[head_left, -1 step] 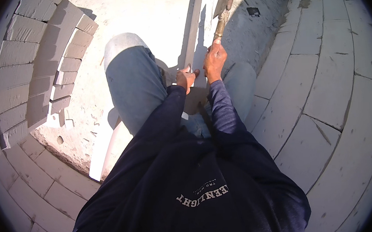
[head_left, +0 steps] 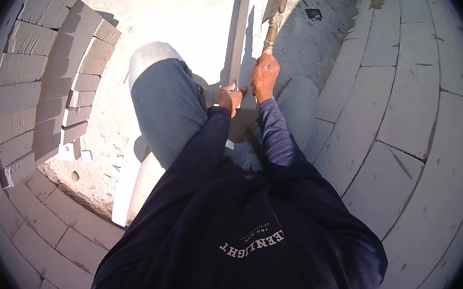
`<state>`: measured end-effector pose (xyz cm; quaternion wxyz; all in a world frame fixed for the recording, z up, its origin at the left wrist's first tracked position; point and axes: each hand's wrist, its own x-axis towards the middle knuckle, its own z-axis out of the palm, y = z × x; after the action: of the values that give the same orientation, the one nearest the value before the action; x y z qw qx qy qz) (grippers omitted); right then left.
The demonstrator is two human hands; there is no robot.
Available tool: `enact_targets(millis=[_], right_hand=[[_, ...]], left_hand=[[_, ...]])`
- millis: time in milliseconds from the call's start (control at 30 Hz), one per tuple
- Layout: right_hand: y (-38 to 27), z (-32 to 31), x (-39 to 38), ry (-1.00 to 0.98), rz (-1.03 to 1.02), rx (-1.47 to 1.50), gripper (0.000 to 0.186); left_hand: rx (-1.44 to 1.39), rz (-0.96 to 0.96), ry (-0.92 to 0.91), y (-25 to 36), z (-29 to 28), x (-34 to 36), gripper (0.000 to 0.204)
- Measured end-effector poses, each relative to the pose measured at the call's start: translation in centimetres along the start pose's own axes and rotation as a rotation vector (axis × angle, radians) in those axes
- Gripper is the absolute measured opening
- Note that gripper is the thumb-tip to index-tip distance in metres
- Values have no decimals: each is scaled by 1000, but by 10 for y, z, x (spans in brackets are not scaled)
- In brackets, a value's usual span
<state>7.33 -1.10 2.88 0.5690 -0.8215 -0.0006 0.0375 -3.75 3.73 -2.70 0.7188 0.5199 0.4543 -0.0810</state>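
A long pale block (head_left: pixel 244 61) lies between my knees and runs away from me, its near end in shadow. My left hand (head_left: pixel 231 99) is closed on its left edge near that end, thumb on top. My right hand (head_left: pixel 264 76) is wrapped round the handle of a hatchet (head_left: pixel 273 33), just right of the block. The hatchet's flat grey blade points left over the block, with its brownish back end on the right. I cannot tell whether the blade touches the block. My left knee (head_left: pixel 162 90) is bent beside the block.
Stacked pale blocks (head_left: pixel 20 69) stand at the left. A block wall (head_left: pixel 397 91) with dark joints rises on the right, and another (head_left: pixel 80 235) is at lower left. A white strip (head_left: pixel 126 195) leans near my left leg. A small dark piece (head_left: pixel 314 14) lies on the dusty floor.
My right hand and the hatchet have shifted slightly left, toward the block. My left hand stays at the same place on the block.
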Motion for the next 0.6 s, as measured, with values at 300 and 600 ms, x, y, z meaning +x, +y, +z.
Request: enact_targets(millis=[300, 600], right_hand=[[-47, -19, 0, -136, 295, 74, 56], [40, 1, -13, 8, -143, -39, 58]], left_hand=[[-51, 97, 72, -3, 5, -13, 57], [-144, -172, 33, 11, 6, -9, 46]])
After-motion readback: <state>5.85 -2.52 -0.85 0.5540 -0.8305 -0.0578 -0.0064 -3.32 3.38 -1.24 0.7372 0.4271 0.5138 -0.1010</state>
